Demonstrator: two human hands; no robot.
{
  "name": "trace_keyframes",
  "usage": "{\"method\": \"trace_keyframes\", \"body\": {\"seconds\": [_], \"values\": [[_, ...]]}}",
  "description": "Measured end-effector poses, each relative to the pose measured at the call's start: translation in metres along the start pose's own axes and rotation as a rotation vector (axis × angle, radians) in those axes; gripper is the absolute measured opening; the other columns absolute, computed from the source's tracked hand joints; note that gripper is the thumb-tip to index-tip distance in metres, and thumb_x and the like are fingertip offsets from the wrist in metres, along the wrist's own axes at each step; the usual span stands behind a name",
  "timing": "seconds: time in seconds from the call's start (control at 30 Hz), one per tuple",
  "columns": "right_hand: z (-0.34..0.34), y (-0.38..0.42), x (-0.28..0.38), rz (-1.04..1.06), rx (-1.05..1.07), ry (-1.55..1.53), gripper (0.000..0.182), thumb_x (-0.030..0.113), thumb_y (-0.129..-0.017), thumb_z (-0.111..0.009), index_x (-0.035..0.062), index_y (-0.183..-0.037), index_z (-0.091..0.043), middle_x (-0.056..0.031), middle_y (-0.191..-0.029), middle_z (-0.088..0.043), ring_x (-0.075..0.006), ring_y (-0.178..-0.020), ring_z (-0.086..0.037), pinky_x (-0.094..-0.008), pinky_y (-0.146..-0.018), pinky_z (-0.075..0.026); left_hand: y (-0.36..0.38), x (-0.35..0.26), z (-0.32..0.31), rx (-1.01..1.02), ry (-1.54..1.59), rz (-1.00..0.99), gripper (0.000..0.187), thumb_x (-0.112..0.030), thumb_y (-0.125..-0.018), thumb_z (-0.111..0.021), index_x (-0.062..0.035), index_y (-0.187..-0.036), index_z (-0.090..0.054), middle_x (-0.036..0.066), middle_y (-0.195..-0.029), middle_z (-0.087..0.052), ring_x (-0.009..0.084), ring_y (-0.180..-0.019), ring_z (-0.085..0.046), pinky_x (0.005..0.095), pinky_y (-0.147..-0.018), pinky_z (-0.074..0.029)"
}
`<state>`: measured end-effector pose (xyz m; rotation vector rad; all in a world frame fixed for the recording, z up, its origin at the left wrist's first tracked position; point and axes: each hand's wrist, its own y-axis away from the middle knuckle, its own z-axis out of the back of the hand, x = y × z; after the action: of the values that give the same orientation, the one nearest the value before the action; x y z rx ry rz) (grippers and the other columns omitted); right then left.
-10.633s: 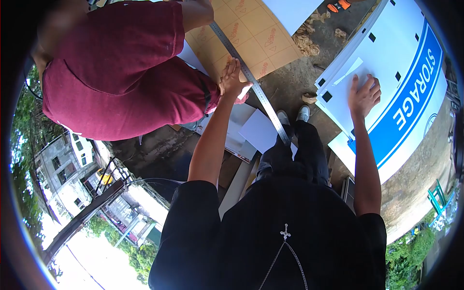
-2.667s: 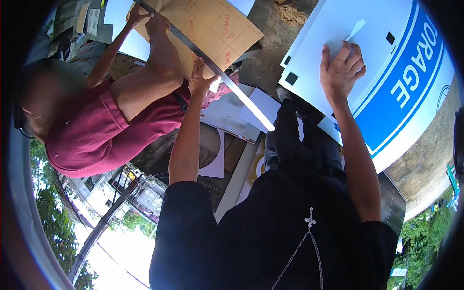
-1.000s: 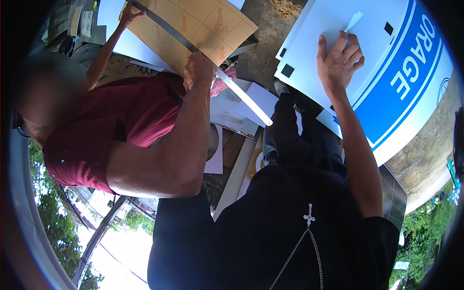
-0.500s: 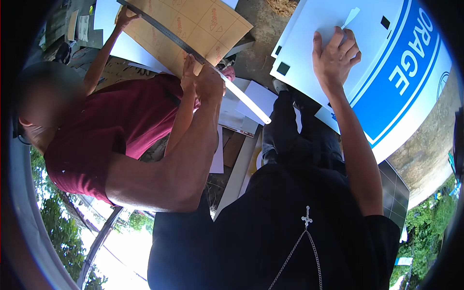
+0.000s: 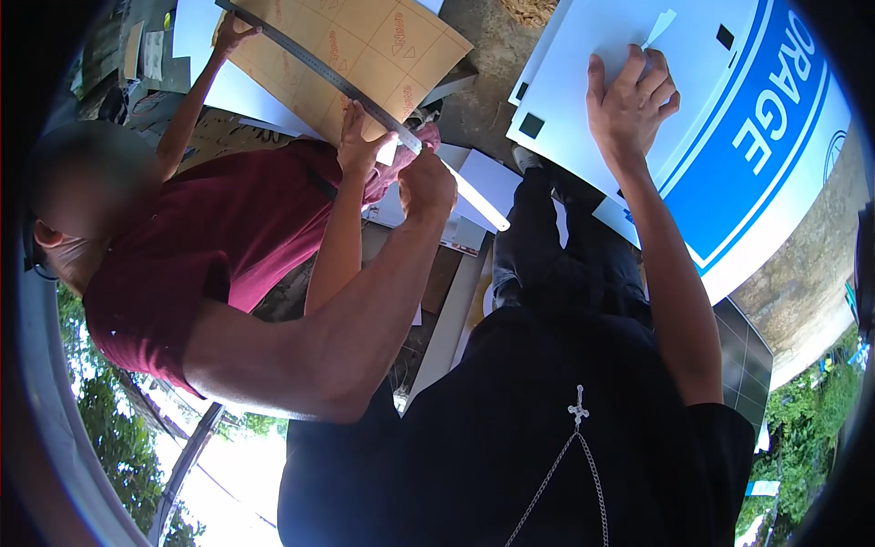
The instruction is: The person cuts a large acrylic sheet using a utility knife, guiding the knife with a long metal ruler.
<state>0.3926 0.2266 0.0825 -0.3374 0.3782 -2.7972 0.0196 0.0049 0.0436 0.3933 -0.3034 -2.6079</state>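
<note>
My left hand (image 5: 358,150) reaches under a co-worker's bent arm and presses its fingers on a long metal ruler (image 5: 314,64), thumb out to the side. The ruler lies across a brown paper-covered sheet (image 5: 419,46) with red print and a grid; its near end shines white past the sheet's edge. The co-worker's closed hand (image 5: 428,187) is beside that end; what it holds is hidden. My right hand (image 5: 629,105) rests with fingers spread on a white and blue sign (image 5: 565,82), its index finger by a pale tapered strip (image 5: 661,30).
A co-worker in a maroon shirt (image 5: 228,214) leans in at left, the other hand (image 5: 235,35) on the ruler's far end. White sheets (image 5: 483,187) lie below the ruler. Dark tiles (image 5: 743,351) stand under the sign at right. Black squares (image 5: 532,126) mark the sign.
The co-worker's closed hand has moved right and toward me along the ruler, away from my left hand. My right hand stays nearly in place on the sign.
</note>
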Motion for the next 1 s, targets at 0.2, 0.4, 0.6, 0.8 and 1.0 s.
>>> {"method": "trace_keyframes", "body": {"seconds": [0.2,0.4,0.6,0.8,1.0], "values": [[0.001,-0.001,0.000,0.016,0.001,0.009,0.052,0.050,-0.096,-0.055,0.0097,-0.126,-0.040,-0.0155,-0.126,-0.037,-0.0303,-0.119,-0.036,-0.0563,-0.094,-0.033,-0.005,0.013,-0.004,0.018,-0.032,0.010,0.103,-0.047,-0.071,-0.083,0.0004,-0.149,-0.036,0.019,-0.156,-0.033,0.0296,-0.146,-0.030,0.0375,-0.118,-0.031],[-0.002,0.000,-0.001,0.007,-0.010,0.010,0.051,0.048,-0.094,-0.057,0.0097,-0.124,-0.041,-0.0154,-0.126,-0.037,-0.0297,-0.122,-0.037,-0.0566,-0.096,-0.033,-0.009,0.037,-0.013,-0.002,0.103,-0.062,0.107,-0.048,-0.070,-0.084,0.0006,-0.151,-0.032,0.020,-0.159,-0.029,0.0298,-0.148,-0.027,0.0373,-0.119,-0.029],[0.001,-0.001,0.000,0.006,-0.004,0.029,0.052,0.048,-0.094,-0.057,0.0095,-0.124,-0.041,-0.0155,-0.126,-0.037,-0.0297,-0.122,-0.037,-0.0565,-0.095,-0.033,-0.007,0.017,-0.002,0.010,0.086,0.018,0.108,-0.041,-0.064,-0.088,-0.0049,-0.151,-0.035,0.013,-0.160,-0.030,0.0296,-0.147,-0.030,0.0381,-0.116,-0.034],[0.001,-0.001,0.002,-0.003,0.015,0.036,0.052,0.049,-0.094,-0.058,0.0096,-0.124,-0.042,-0.0149,-0.126,-0.037,-0.0297,-0.123,-0.037,-0.0561,-0.096,-0.033,-0.005,0.012,0.003,0.037,0.081,0.044,0.107,-0.049,-0.068,-0.084,-0.0032,-0.151,-0.034,0.015,-0.160,-0.029,0.0267,-0.147,-0.030,0.0376,-0.116,-0.034],[0.001,-0.001,0.001,-0.003,0.014,0.034,0.052,0.049,-0.094,-0.057,0.0102,-0.125,-0.041,-0.0146,-0.125,-0.037,-0.0295,-0.123,-0.037,-0.0560,-0.095,-0.033,-0.006,0.016,0.000,0.043,0.052,0.056,0.107,-0.050,-0.068,-0.084,-0.0053,-0.151,-0.035,0.014,-0.160,-0.028,0.0261,-0.147,-0.031,0.0376,-0.116,-0.035]]}}
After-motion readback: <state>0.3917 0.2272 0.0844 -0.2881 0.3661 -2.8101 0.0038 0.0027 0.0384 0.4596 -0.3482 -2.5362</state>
